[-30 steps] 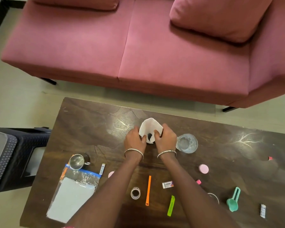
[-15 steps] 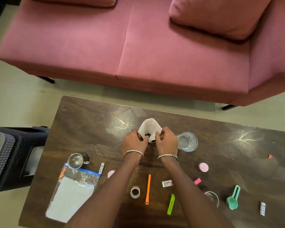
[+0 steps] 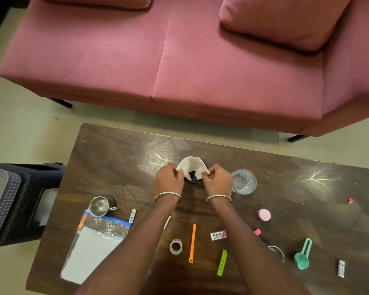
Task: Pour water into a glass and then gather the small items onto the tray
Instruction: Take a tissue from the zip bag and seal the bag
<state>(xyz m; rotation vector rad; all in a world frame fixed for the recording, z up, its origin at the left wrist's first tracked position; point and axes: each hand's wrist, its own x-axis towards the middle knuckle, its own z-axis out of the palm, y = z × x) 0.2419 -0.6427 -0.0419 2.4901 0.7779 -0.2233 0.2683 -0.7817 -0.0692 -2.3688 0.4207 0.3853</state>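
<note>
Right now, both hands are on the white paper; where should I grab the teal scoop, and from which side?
Grip the teal scoop by its long handle, not the round bowl. It lies flat on the table, bowl toward you, handle pointing away. Come from above with the nearer right hand, now pinching the white paper; fingers across the handle's narrow width.

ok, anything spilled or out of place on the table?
No spill that I can make out; the glass stands upright on the table. Odd bits: no tray is in view, small items like the orange strip and green clip lie scattered, and the left hand and right hand both pinch a white paper cone.
</note>
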